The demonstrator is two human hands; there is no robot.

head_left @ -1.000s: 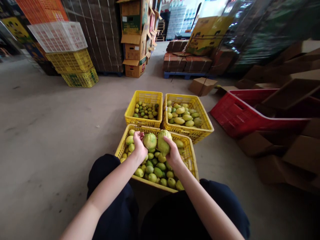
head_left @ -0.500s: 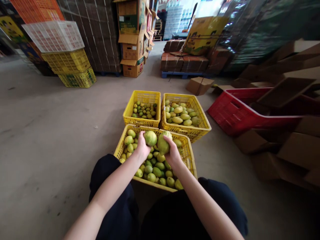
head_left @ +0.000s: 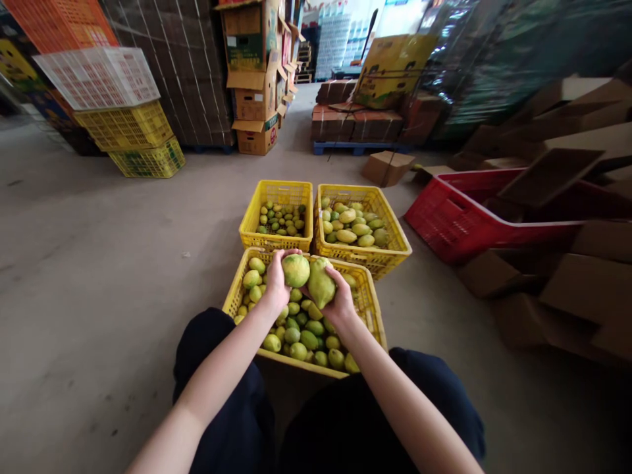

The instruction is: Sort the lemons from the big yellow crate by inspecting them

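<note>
My left hand [head_left: 279, 280] is closed around a rounded yellow-green lemon [head_left: 296, 270]. Right beside it, my right hand [head_left: 340, 293] grips a larger green lemon [head_left: 321, 283] whose pointed end faces down. Both fruits are held up over the near yellow crate [head_left: 376, 309], which contains many yellow and green lemons [head_left: 309, 340]. Behind that crate stand two more yellow crates. The back left crate [head_left: 251, 232] has small greenish lemons [head_left: 281, 218] in it, and the back right crate [head_left: 395, 227] has bigger, yellower ones [head_left: 347, 236].
To the right lies a red crate [head_left: 444, 217] with cardboard in it, among loose cardboard boxes [head_left: 567, 289]. Stacked crates [head_left: 126, 125] stand at the back left, beside piled cartons [head_left: 254, 102]. A blue pallet [head_left: 345, 149] carries bundled cardboard. My knees flank the near crate.
The lemon in my right hand has turned so more of its side and pointed end shows. My left fingers now reach over the top of its lemon. The view has shifted slightly.
</note>
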